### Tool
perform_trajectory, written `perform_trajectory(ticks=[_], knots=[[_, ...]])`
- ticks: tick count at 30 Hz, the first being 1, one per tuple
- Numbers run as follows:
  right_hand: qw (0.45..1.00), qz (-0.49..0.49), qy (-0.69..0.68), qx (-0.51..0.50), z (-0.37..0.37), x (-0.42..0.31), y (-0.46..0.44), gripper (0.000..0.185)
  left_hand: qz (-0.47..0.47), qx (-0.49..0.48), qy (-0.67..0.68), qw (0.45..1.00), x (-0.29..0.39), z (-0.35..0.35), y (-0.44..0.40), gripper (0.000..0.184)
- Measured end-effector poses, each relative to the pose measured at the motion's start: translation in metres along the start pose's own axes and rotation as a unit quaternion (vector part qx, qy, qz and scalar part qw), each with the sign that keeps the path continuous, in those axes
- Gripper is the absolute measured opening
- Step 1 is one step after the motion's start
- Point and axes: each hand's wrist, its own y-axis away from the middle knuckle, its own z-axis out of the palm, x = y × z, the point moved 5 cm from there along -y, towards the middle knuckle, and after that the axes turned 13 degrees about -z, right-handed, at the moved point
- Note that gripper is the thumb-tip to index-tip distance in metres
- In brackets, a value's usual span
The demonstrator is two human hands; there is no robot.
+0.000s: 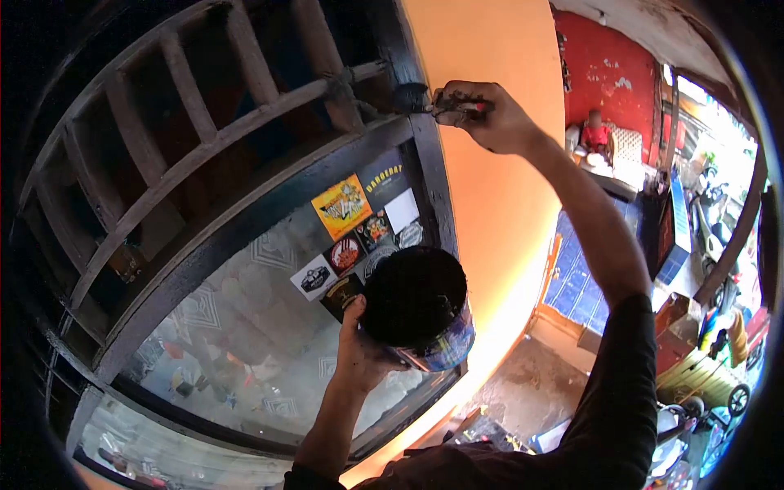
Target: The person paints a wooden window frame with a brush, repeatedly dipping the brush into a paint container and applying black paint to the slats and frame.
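My left hand (361, 359) grips a paint can (437, 347) from below and the side, thumb near its rim. The can's inside looks black, and its outer wall carries a coloured label. Higher up, my right hand (482, 118) is closed around a paintbrush (414, 98) with dark bristles. Those bristles touch the dark window frame (431, 163) where it meets the orange wall (490, 49). Dark smears mark the fingers of my right hand. Behind the can is a glass pane (245, 327) with several stickers (341, 207) on it.
Wooden slats (188, 90) span the opening above the pane. To the right, a person in a red shirt (597, 137) sits by a red wall (608, 49). Blue floor tiles (580, 261), a wheeled yellowish cart (698, 377) and stacked clutter lie lower right.
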Motion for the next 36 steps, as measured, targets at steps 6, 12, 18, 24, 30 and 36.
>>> perform_trajectory(ticks=[6, 12, 18, 24, 30, 36], knots=[[0.974, 0.129, 0.079, -0.171, -0.028, -0.029, -0.025, 0.023, 0.012, -0.01, -0.018, 1.0, -0.003, 0.008, 0.006, 0.085], [0.98, 0.064, 0.146, -0.116, -0.054, 0.008, -0.111, 0.036, 0.008, -0.012, 0.011, 1.0, -0.008, 0.002, 0.005, 0.086], [0.97, 0.097, 0.216, -0.048, -0.071, -0.025, -0.146, 0.036, 0.015, -0.015, 0.012, 1.0, -0.003, 0.001, 0.005, 0.09], [0.96, -0.16, 0.165, 0.162, -0.095, -0.028, -0.187, 0.015, 0.022, -0.017, 0.015, 0.999, 0.002, 0.004, -0.004, 0.09], [0.951, -0.171, 0.194, 0.168, -0.081, -0.006, -0.189, 0.02, 0.017, -0.02, 0.009, 1.0, 0.002, 0.006, -0.008, 0.093], [0.986, -0.075, 0.081, -0.129, -0.066, -0.015, -0.137, 0.03, -0.005, 0.008, 0.01, 1.0, 0.001, -0.006, -0.019, 0.098]])
